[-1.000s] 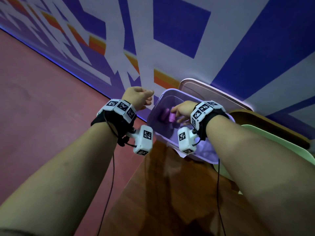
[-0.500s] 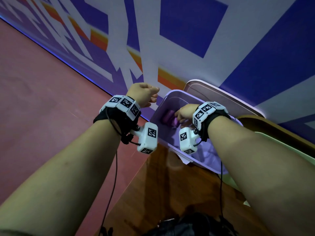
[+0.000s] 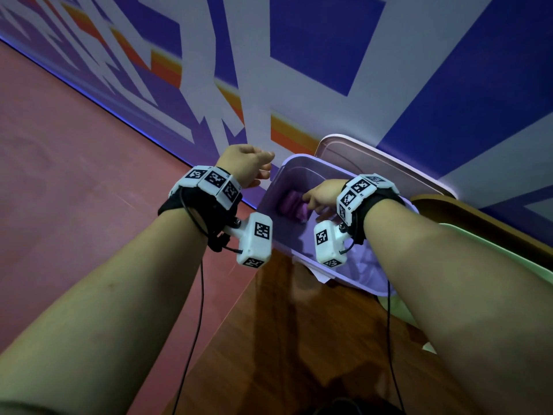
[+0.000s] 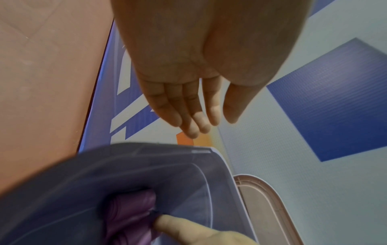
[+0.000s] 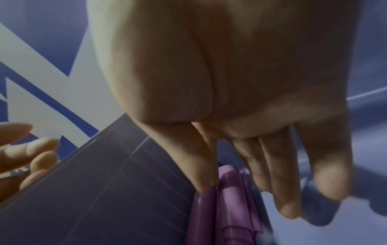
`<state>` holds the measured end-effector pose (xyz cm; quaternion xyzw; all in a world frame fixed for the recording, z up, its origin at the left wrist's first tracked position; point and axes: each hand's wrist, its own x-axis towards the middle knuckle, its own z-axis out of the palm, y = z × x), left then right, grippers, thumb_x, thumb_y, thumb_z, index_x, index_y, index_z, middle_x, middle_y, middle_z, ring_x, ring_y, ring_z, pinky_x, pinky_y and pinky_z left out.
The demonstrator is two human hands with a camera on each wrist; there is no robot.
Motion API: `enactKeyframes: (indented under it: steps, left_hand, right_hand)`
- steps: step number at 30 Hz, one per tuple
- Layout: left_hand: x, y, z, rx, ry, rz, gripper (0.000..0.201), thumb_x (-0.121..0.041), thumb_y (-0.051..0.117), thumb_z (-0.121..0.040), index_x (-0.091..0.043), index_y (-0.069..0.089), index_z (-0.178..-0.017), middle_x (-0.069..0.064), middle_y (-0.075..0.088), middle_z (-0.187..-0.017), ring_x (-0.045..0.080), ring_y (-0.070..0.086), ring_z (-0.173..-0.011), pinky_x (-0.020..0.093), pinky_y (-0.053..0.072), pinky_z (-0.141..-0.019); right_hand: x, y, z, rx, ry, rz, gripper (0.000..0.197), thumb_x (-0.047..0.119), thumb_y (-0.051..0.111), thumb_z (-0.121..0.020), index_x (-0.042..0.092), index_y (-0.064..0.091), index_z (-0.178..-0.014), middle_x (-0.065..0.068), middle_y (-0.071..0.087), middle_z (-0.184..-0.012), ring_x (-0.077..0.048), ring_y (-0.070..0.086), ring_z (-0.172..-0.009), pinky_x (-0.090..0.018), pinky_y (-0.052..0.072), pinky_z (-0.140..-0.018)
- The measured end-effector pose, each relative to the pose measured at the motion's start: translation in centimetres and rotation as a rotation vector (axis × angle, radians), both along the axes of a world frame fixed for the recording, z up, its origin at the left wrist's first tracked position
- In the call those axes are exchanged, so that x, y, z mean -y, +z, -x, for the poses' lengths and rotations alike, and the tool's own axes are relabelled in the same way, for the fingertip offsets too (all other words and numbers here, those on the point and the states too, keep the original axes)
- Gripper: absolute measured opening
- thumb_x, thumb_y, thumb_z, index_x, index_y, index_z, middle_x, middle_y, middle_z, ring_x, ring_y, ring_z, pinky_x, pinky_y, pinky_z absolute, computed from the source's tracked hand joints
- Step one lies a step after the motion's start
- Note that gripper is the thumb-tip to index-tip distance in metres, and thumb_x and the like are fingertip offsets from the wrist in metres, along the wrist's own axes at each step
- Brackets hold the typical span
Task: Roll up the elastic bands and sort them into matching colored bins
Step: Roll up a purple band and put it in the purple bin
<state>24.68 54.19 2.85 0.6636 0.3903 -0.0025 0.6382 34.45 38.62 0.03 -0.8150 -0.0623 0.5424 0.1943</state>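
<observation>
Two hands appear at the far-left end of the table [image 3: 299, 339]. The right hand [image 3: 321, 194] is inside the purple bin [image 3: 294, 157], and the left hand [image 3: 245, 163] hangs just outside the bin's left wall. A second ago we saw the right hand carrying the rolled purple band [image 3: 291, 205] pinched above the bin floor. It has since sunk lower, and the roll now lies at the far-left end of the bin against the wall. In the right wrist view its fingers [image 5: 286, 190] are stretched out and not curled round the roll; only the tips of thumb and forefinger touch its top. The left hand is empty, its fingers [image 4: 188, 106] loose and nearly straight. We judge this band to be delivered to its matching colour, with the letting-go at its very end. The pink bin [image 3: 374, 163] lies just beyond and the green bin [image 3: 493, 244] to the right. No other bands are in view.
</observation>
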Motion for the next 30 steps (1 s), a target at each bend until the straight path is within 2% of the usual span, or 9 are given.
enactKeyframes:
  steps: [4,6,8,10,13,16,20,25,30]
  left_hand:
    - [0.4,1.2,0.0,0.017,-0.009,0.001,0.012,-0.023,0.061,-0.093,-0.013,0.058,-0.086,-0.001,0.061,-0.072,0.011,0.058,-0.061,0.021,0.045,-0.059]
    - [0.8,2.1,0.0,0.028,-0.010,-0.003,0.014,-0.021,0.061,-0.092,-0.015,0.058,-0.081,-0.001,0.061,-0.071,0.010,0.058,-0.060,0.021,0.045,-0.058]
    - [1.3,3.1,0.0,0.037,-0.027,-0.018,0.017,-0.022,0.061,-0.093,-0.016,0.057,-0.078,-0.001,0.061,-0.072,0.010,0.058,-0.061,0.020,0.044,-0.057]
    - [2.1,4.2,0.0,0.046,-0.051,-0.035,0.019,-0.022,0.060,-0.094,-0.016,0.057,-0.076,0.000,0.060,-0.072,0.010,0.057,-0.061,0.020,0.044,-0.056]
    - [3.7,5.5,0.4,0.057,-0.070,-0.047,0.022,-0.018,0.059,-0.094,-0.015,0.055,-0.073,0.002,0.058,-0.069,0.011,0.055,-0.057,0.018,0.042,-0.052]
    - [6.0,6.8,1.2,0.067,-0.098,-0.057,0.023,-0.014,0.059,-0.094,-0.013,0.054,-0.072,0.001,0.055,-0.061,0.005,0.051,-0.044,0.013,0.037,-0.042]
    - [9.8,8.5,2.1,0.089,-0.145,-0.058,0.025,-0.010,0.059,-0.094,-0.011,0.052,-0.070,0.004,0.052,-0.060,0.001,0.048,-0.033,0.010,0.033,-0.037]
    - [16.2,11.6,2.7,0.109,-0.267,-0.139,0.025,-0.016,0.060,-0.093,-0.016,0.051,-0.069,0.003,0.056,-0.067,0.001,0.053,-0.037,0.016,0.037,-0.044]
    - [25.1,15.3,3.0,0.178,-0.409,-0.189,0.017,-0.019,0.063,-0.092,-0.013,0.060,-0.076,0.003,0.062,-0.069,0.011,0.057,-0.056,0.017,0.044,-0.048]
  right_hand:
    - [0.2,1.4,0.2,0.003,0.025,-0.011,0.045,0.000,0.044,-0.093,0.013,0.051,-0.136,-0.006,0.046,-0.069,-0.031,0.058,-0.087,-0.033,0.048,-0.071]
    - [0.5,2.4,0.3,0.015,0.023,-0.049,0.040,0.000,0.044,-0.094,0.013,0.054,-0.130,-0.010,0.055,-0.078,-0.029,0.059,-0.081,-0.035,0.051,-0.079]
    - [1.0,3.8,0.5,0.049,-0.054,-0.097,0.029,0.000,0.042,-0.095,0.014,0.058,-0.114,-0.009,0.057,-0.081,-0.020,0.055,-0.063,-0.025,0.050,-0.061]
    - [1.7,5.4,0.9,0.079,-0.121,-0.122,0.024,0.001,0.042,-0.093,0.014,0.059,-0.105,-0.010,0.057,-0.084,-0.018,0.050,-0.055,-0.017,0.039,-0.047]
    - [3.1,7.5,1.4,0.112,-0.154,-0.164,0.018,0.006,0.046,-0.094,0.012,0.058,-0.107,-0.010,0.062,-0.086,-0.021,0.053,-0.059,-0.019,0.039,-0.049]
    - [5.6,9.3,1.9,0.166,-0.215,-0.200,0.015,0.012,0.049,-0.094,0.011,0.057,-0.106,-0.009,0.064,-0.089,-0.019,0.054,-0.059,-0.016,0.040,-0.047]
    - [10.1,11.6,2.9,0.208,-0.315,-0.242,0.009,0.016,0.051,-0.094,0.013,0.056,-0.101,-0.004,0.065,-0.081,-0.018,0.056,-0.062,-0.026,0.040,-0.059]
    - [16.7,16.0,5.5,0.280,-0.403,-0.317,0.009,0.015,0.050,-0.094,0.011,0.055,-0.100,-0.005,0.063,-0.080,-0.017,0.057,-0.060,-0.022,0.037,-0.053]
    - [25.8,20.0,8.8,0.341,-0.501,-0.372,0.005,0.016,0.051,-0.095,0.013,0.056,-0.096,-0.003,0.065,-0.083,-0.014,0.057,-0.060,-0.020,0.038,-0.050]
